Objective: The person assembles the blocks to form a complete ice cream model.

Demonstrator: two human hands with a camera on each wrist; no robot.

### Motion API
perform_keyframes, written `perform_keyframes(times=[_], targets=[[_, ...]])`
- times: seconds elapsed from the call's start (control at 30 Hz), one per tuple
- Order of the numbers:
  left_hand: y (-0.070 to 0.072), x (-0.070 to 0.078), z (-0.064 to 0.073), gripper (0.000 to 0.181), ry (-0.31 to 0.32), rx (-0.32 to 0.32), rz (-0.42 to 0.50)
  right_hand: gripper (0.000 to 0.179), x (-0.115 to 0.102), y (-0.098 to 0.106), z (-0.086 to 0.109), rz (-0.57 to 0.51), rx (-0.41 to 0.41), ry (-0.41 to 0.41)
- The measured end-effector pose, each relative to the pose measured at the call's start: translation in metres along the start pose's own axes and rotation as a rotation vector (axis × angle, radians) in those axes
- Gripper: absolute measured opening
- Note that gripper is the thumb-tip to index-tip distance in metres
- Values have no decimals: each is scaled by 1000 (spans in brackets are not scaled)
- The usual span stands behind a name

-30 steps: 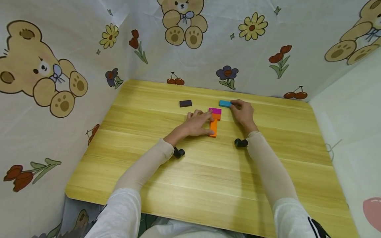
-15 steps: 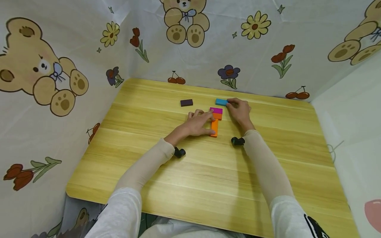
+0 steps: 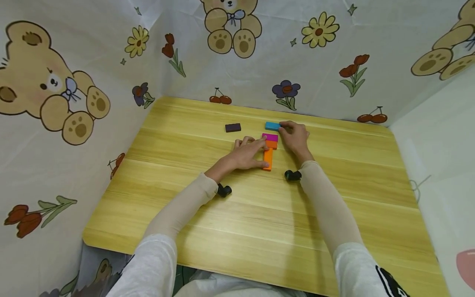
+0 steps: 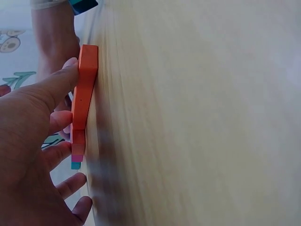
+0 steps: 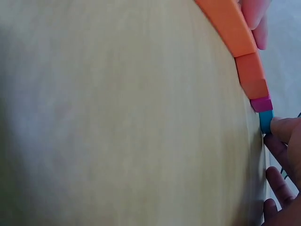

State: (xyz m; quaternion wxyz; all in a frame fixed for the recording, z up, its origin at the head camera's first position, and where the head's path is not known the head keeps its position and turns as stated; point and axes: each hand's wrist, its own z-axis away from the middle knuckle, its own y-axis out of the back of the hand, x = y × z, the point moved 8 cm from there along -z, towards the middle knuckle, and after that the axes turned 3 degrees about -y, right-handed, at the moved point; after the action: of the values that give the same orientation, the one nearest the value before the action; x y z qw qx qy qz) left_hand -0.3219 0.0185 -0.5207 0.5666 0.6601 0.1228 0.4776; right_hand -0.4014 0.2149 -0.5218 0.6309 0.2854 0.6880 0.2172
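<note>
My left hand (image 3: pixel 245 156) rests on a T-shaped group of blocks, fingers spread. Its thumb touches the long orange block (image 3: pixel 268 159), and its index finger reaches the crosswise orange block (image 3: pixel 272 145) and the magenta block (image 3: pixel 271 137) behind it. In the left wrist view, thumb and fingers lie along the side of the orange block (image 4: pixel 86 89). My right hand (image 3: pixel 295 138) pinches the right end of a blue block (image 3: pixel 272 126) between thumb and fingers, just behind the magenta one. In the right wrist view, the blue block (image 5: pixel 265 121) sits beside the magenta block (image 5: pixel 261 103).
A dark brown block (image 3: pixel 233 128) lies apart on the wooden table (image 3: pixel 237 231), left of the group. Behind the table's far edge hangs a white cloth (image 3: pixel 185 24) printed with bears and flowers. Each wrist carries a small black camera.
My right hand has slid the blue block to the left, from the right of the group to behind the magenta block. The left hand stays where it was on the blocks.
</note>
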Motion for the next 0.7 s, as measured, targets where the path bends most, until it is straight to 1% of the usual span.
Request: perform_keyframes(times=[0.23,0.37,0.47,0.6,0.7], targets=[[2,1,1,67,-23,-1,25,33,-2,-2,-1,8,-22,14],[2,0,1,69,-15,-2,17,34,-4,-4,-5,16,-40,15],[3,-1,0,69,-11,2,16,35,-5,-5,-8,17,-53,-2],[3,1,1,66,-31,12,34,36,-2,-6,-9,3,-58,-35],[2,1,3,64,-35,14,42,36,0,-7,-10,-10,-54,-38]])
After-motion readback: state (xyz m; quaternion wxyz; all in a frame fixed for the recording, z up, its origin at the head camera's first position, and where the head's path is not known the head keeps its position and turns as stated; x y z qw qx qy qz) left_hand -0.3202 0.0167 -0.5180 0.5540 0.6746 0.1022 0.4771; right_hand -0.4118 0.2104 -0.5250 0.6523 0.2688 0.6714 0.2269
